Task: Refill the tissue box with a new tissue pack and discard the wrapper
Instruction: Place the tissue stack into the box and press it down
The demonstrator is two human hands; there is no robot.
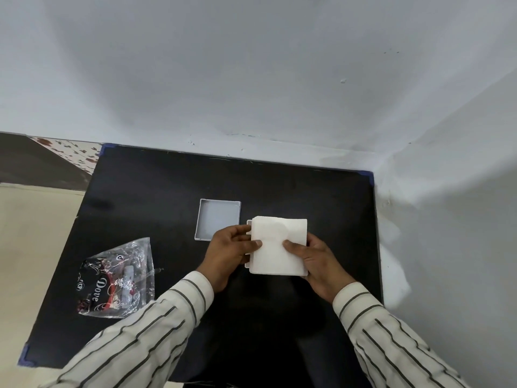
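- Striped sleeves (156,326) come in from the near edge, closest to the camera, and reach over the black desk (156,191), the biggest thing here, pushed into a corner of pale walls.
- Wrapper (117,278): clear plastic with dark print, crumpled and flat near the desk's left edge, well apart from the hands; it is not yet thrown away.
- Stack of tissues (278,246): held a little right of the desk's middle, broad face up. It looks nearly square, its slightly longer side running from the near edge toward the far edge.
- Tissue box (248,249): only a white rim with tabs shows at the stack's left side; the stack hides the rest.
- Lid (218,219): a shallow white tray, hollow side up, just beyond the left hand.
- Left hand (229,253): grip closed on the stack's left side, thumb on top.
- Right hand (316,261): grip closed on the right side, thumb pressing the top.
- Step, as I judge it: seating the tissues in the box. Next calls for pressing them level, fitting the lid, then binning the wrapper.
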